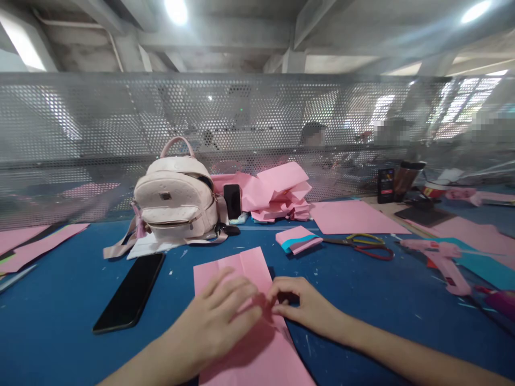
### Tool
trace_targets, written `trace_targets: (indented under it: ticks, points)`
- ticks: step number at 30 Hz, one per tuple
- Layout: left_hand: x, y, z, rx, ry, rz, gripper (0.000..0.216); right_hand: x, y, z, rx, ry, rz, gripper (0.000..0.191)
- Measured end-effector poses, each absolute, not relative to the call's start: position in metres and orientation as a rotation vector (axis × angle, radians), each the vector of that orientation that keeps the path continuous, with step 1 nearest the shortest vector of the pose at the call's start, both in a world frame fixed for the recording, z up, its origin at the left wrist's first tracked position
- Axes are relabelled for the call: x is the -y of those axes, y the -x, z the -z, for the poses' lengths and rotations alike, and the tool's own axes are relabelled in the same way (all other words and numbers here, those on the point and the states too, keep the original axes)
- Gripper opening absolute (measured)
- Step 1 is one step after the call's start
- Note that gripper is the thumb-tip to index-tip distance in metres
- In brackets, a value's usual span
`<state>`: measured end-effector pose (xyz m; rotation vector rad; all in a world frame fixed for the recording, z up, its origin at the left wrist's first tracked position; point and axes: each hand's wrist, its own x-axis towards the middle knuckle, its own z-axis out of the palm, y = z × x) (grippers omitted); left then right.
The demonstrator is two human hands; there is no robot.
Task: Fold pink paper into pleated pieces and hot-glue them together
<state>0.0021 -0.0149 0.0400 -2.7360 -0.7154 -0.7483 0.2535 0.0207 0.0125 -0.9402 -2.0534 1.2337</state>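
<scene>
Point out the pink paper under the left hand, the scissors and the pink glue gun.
Pink paper point(265, 349): head view, on its near half.
Scissors point(349, 243): head view, on the metal beside the handles.
Pink glue gun point(451, 271): head view, on its grip.

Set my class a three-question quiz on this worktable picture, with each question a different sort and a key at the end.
1. Multiple choice: Which of these lies nearest the tips of the scissors?
A) the tumbler
B) the folded pink piece with a bright blue band
C) the pink glue gun

2. True or false: The left hand and the right hand are both at the long pink sheet.

3. Fill the gap: One handle of the scissors is yellow and the other is ____.

Key: 1. B; 2. True; 3. red.
</scene>
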Motion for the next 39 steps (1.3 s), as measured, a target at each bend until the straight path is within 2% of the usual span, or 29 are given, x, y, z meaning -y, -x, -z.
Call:
trace_targets:
  ticks: [4,11,22,30,39]
  points:
    - [0.016,-0.033,-0.037,0.579,2.785,0.591,0.026,-0.015,-0.252,-0.011,2.021,0.953,-1.258,0.024]
    - [0.0,-0.045,-0.026,0.481,2.731,0.808,0.019,-0.01,-0.249,-0.008,1.917,0.977,-1.281,0.029]
    - [0.003,-0.052,-0.022,0.435,2.654,0.803,0.019,-0.009,-0.249,-0.001,1.879,0.914,-1.363,0.03]
    - [0.012,-0.047,-0.008,0.255,2.492,0.858,0.022,-0.008,-0.249,-0.006,1.801,1.008,-1.45,0.026]
    - [0.007,-0.052,-0.018,0.406,2.506,0.921,0.012,-0.009,-0.25,-0.002,1.754,1.046,-1.501,0.017]
